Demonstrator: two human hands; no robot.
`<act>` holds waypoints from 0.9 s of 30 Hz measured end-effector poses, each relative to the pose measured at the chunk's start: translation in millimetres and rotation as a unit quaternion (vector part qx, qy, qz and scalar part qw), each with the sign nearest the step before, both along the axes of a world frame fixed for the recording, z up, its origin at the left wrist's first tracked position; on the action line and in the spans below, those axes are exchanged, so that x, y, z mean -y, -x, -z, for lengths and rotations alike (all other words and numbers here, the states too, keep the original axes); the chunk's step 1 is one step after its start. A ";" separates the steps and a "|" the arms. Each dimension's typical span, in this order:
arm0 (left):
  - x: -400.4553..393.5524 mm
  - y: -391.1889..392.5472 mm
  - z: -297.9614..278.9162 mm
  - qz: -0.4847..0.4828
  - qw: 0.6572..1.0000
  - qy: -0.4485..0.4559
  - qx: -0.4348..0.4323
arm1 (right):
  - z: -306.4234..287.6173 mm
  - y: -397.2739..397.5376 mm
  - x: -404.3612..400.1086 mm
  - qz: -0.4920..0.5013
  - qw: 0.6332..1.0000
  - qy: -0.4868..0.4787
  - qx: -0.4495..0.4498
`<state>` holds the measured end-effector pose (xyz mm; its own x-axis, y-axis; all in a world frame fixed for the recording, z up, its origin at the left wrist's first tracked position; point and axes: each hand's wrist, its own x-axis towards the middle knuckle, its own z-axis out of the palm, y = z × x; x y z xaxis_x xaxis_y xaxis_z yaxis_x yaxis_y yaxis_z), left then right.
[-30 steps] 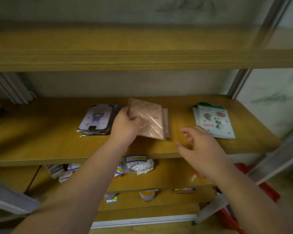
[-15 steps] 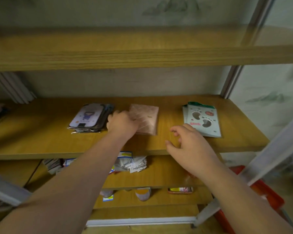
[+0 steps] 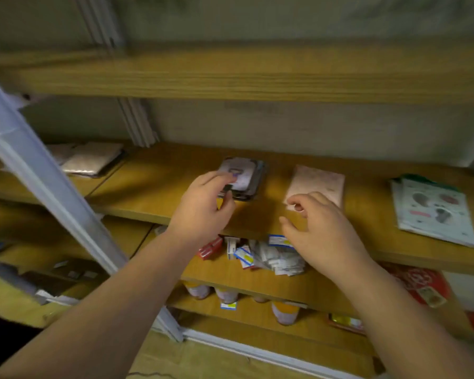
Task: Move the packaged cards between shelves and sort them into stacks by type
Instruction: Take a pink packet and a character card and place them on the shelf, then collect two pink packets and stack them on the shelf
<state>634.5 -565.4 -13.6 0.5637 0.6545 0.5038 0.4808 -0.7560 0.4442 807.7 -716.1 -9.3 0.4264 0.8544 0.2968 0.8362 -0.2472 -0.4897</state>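
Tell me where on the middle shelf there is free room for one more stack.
Bare wood lies between the pink stack and the white-green stack, and left of the purple stack up to the shelf joint. Around both hands the front edge is crowded.

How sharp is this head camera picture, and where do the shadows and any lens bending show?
Head view: motion-blurred throughout, so the print on the purple card stack and the white-and-green stack is unreadable. A soft shadow lies on the shelf around the left hand and right hand. Wide-angle distortion tilts the white post.
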 end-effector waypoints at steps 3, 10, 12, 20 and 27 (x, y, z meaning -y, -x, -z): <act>-16.2 56.3 -5.1 -0.002 1.000 -0.008 -0.004 | -5.2 43.1 -28.6 -0.016 1.000 0.000 0.004; -61.2 226.1 -14.7 -0.019 0.999 0.013 -0.026 | -13.1 181.0 -97.2 -0.060 0.998 0.006 0.015; -72.2 276.7 -17.1 -0.033 0.999 0.008 -0.036 | -16.3 225.4 -118.3 -0.078 0.997 0.007 0.022; -112.1 425.4 -13.1 -0.162 0.986 0.003 -0.035 | -20.4 375.5 -184.5 -0.165 0.986 0.004 0.038; -163.9 470.2 7.1 -0.267 0.961 0.039 -0.066 | -11.7 427.8 -238.7 -0.230 0.972 0.012 0.047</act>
<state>164.3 -401.5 -20.7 0.1934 0.9005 0.3895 0.8465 -0.3538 0.3977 380.0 -477.4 2.4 -0.0308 0.9554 0.2938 0.9018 0.1533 -0.4041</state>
